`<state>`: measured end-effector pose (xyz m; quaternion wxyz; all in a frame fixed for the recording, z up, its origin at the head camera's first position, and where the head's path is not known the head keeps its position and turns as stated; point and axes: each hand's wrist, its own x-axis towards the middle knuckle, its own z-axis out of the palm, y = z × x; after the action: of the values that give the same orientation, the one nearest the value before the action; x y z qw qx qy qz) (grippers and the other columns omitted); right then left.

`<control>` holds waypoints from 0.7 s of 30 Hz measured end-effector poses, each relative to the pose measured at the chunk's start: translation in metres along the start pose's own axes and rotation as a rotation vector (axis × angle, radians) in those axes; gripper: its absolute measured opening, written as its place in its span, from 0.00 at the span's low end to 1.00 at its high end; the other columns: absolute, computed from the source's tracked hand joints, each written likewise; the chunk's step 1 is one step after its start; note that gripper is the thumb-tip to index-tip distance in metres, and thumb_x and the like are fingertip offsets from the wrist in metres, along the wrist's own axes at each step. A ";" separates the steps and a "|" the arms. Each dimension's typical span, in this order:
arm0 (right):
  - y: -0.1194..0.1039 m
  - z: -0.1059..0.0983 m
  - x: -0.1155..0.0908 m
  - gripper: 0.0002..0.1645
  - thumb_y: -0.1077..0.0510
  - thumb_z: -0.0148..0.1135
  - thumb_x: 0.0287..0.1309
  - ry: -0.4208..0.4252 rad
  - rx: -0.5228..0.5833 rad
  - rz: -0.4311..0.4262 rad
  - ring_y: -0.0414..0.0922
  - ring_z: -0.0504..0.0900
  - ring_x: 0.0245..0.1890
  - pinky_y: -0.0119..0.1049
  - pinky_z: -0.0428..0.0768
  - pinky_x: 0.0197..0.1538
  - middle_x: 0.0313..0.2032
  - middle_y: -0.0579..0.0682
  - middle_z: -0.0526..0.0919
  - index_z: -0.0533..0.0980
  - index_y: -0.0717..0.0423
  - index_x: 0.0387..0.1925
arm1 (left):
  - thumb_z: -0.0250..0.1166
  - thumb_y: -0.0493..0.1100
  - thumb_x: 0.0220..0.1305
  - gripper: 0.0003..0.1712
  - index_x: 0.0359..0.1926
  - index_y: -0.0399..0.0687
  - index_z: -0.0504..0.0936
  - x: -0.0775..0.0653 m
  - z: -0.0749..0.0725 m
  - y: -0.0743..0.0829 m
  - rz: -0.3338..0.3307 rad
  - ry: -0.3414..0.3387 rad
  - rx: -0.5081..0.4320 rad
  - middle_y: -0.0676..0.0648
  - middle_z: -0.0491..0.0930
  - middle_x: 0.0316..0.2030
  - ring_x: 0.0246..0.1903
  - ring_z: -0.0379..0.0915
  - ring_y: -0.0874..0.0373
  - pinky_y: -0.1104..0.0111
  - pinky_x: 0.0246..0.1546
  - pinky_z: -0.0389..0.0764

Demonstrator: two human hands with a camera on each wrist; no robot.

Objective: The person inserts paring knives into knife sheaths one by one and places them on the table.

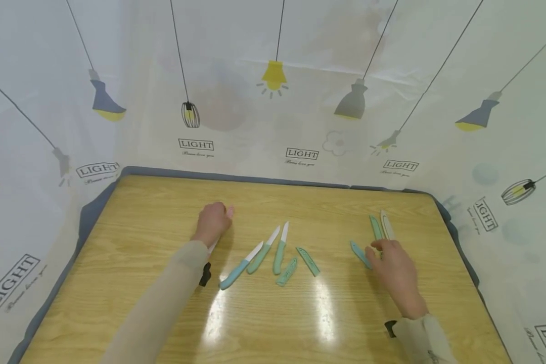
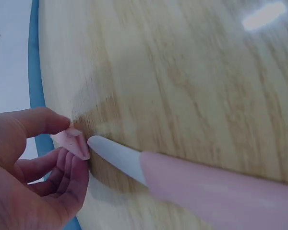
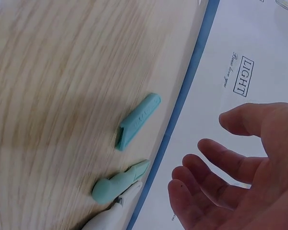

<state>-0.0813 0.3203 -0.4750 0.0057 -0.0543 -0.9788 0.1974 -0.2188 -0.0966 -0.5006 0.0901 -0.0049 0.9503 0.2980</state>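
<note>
My left hand [image 1: 212, 222] pinches a pink blade cover [image 2: 73, 141] between thumb and fingers. Just off the cover's end is the white blade tip of a pink-handled knife [image 2: 197, 187], lying on the table and mostly hidden by the hand in the head view. My right hand [image 1: 396, 270] hovers at the right with loosely bent fingers, holding nothing. Near it lie a blue blade cover [image 1: 359, 254], a green knife in its cover [image 3: 120, 184] and a white-handled knife [image 3: 105, 218], the last two side by side.
Mid-table lie a bare blue-handled knife [image 1: 234, 274] and two bare green-handled knives, one [image 1: 258, 259] beside the other [image 1: 279, 257]. Two green blade covers, a near one [image 1: 287, 272] and a far one [image 1: 308, 261], sit to their right. A printed curtain [image 1: 255, 121] surrounds the wooden table [image 1: 273, 323].
</note>
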 end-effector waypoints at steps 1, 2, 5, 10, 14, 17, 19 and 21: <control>-0.001 0.002 0.001 0.30 0.43 0.48 0.68 -0.003 0.001 -0.002 0.55 0.79 0.41 0.48 0.81 0.35 0.49 0.63 0.78 0.77 0.64 0.53 | 0.55 0.45 0.68 0.19 0.46 0.31 0.80 0.000 -0.002 -0.001 -0.011 0.005 -0.029 0.35 0.82 0.41 0.40 0.77 0.43 0.55 0.42 0.81; -0.003 0.003 0.002 0.29 0.43 0.49 0.68 -0.007 0.002 -0.003 0.55 0.79 0.42 0.49 0.81 0.36 0.49 0.63 0.78 0.77 0.64 0.53 | 0.56 0.45 0.67 0.20 0.49 0.31 0.80 0.001 -0.003 -0.003 -0.024 0.014 -0.066 0.36 0.81 0.44 0.43 0.77 0.43 0.54 0.44 0.81; -0.012 0.010 0.003 0.30 0.42 0.49 0.68 -0.012 0.017 -0.018 0.56 0.78 0.45 0.51 0.81 0.39 0.49 0.62 0.78 0.77 0.64 0.53 | 0.57 0.46 0.65 0.24 0.56 0.34 0.78 -0.001 -0.012 -0.008 -0.056 0.055 -0.191 0.38 0.80 0.48 0.46 0.76 0.44 0.54 0.46 0.80; -0.042 0.022 0.002 0.25 0.47 0.54 0.66 0.024 0.052 -0.114 0.55 0.80 0.42 0.49 0.82 0.39 0.46 0.61 0.80 0.79 0.65 0.49 | 0.57 0.49 0.66 0.26 0.60 0.38 0.76 -0.005 -0.030 -0.017 -0.116 0.106 -0.451 0.41 0.79 0.48 0.44 0.77 0.47 0.58 0.44 0.81; -0.077 0.033 -0.001 0.20 0.50 0.57 0.64 0.047 0.056 -0.192 0.50 0.80 0.36 0.44 0.82 0.35 0.39 0.56 0.82 0.80 0.62 0.46 | 0.60 0.46 0.66 0.27 0.62 0.37 0.73 -0.012 -0.045 -0.024 -0.162 0.124 -0.651 0.40 0.78 0.50 0.45 0.76 0.52 0.63 0.47 0.81; -0.103 0.040 -0.003 0.18 0.50 0.58 0.63 0.039 0.060 -0.232 0.45 0.79 0.33 0.39 0.81 0.32 0.36 0.52 0.81 0.80 0.60 0.44 | 0.61 0.43 0.66 0.30 0.65 0.34 0.69 -0.021 -0.053 -0.030 -0.163 0.107 -0.817 0.38 0.76 0.52 0.45 0.77 0.56 0.68 0.48 0.81; -0.120 0.045 -0.003 0.17 0.50 0.58 0.63 0.029 0.065 -0.263 0.43 0.78 0.31 0.36 0.80 0.29 0.34 0.50 0.81 0.81 0.59 0.43 | 0.60 0.40 0.67 0.31 0.67 0.32 0.65 -0.028 -0.057 -0.034 -0.165 0.089 -0.944 0.37 0.74 0.54 0.46 0.78 0.56 0.70 0.48 0.80; -0.135 0.051 -0.004 0.16 0.51 0.58 0.63 0.019 0.065 -0.301 0.41 0.77 0.29 0.33 0.79 0.28 0.33 0.49 0.81 0.81 0.59 0.42 | 0.60 0.37 0.67 0.32 0.69 0.32 0.62 -0.035 -0.059 -0.038 -0.174 0.073 -1.041 0.37 0.72 0.54 0.47 0.78 0.56 0.70 0.49 0.80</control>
<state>-0.0930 0.1767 -0.4699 0.0463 0.0916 -0.9688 0.2254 -0.1922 -0.1627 -0.4682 0.0668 -0.1380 0.6752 0.7215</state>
